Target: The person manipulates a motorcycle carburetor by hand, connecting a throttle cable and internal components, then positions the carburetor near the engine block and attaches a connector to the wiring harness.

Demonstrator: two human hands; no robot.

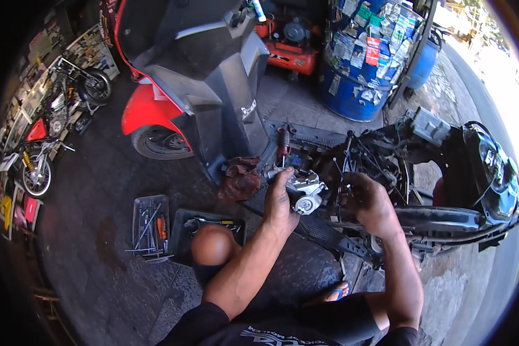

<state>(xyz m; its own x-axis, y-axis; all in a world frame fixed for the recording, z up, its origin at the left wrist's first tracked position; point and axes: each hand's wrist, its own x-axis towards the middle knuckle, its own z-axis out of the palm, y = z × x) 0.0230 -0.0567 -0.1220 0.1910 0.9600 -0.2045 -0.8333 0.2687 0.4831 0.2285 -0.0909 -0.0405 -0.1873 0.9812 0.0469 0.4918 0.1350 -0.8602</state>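
My left hand [278, 203] is closed around a silver cast-metal engine part [307, 193] with a round boss on its near side, held above the scooter's footboard. To its right, my right hand [369, 202] has its fingers curled in toward the part; whatever they pinch, if anything, is too small or hidden to make out. Just beyond the part, a screwdriver with a red handle [284, 140] lies on the footboard. A dirty dark-red rag [240, 177] is bunched to the left of my left hand.
The stripped scooter frame [409, 216] stretches to the right. A red and black scooter front [213, 98] rises ahead. Tool trays [150, 202] [181, 222] lie by my knee. Farther off are a blue drum [349, 92], a red compressor [291, 57] and a small motorcycle [56, 118].
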